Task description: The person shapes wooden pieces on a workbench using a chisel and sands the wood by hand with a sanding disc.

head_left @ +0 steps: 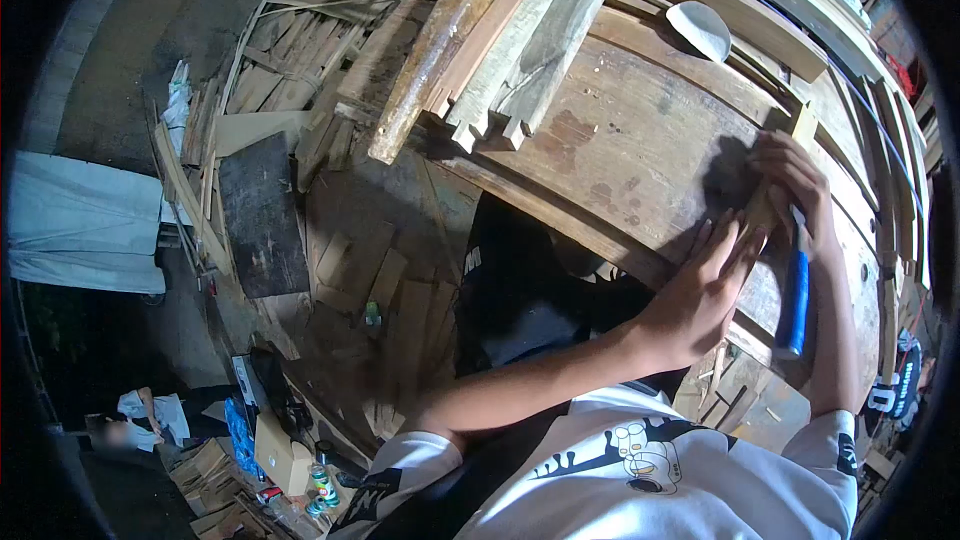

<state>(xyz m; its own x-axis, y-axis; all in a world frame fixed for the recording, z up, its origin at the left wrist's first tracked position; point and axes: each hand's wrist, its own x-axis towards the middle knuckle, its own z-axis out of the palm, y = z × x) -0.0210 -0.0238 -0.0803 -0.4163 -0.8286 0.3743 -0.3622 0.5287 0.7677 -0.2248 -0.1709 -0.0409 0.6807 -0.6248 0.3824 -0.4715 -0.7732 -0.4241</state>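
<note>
My left hand (708, 292) is closed around the lower part of a narrow wooden piece (762, 208) at the right side of the wooden workbench (640, 140). Higher up, my right hand (797, 177) curls its fingers over the same piece, whose end sticks out beyond the knuckles. A tool with a blue handle (793, 305) lies alongside my right wrist. Its head is hidden, and I cannot tell whether the right hand also touches it.
Several notched wooden bars (545, 60) lie across the bench's left end, beside a rough brown beam (450, 45). A pale oval piece (700, 30) rests near long boards (720, 5) at the back. Scrap wood (300, 80) covers the floor. Another person (155, 418) is at lower left.
</note>
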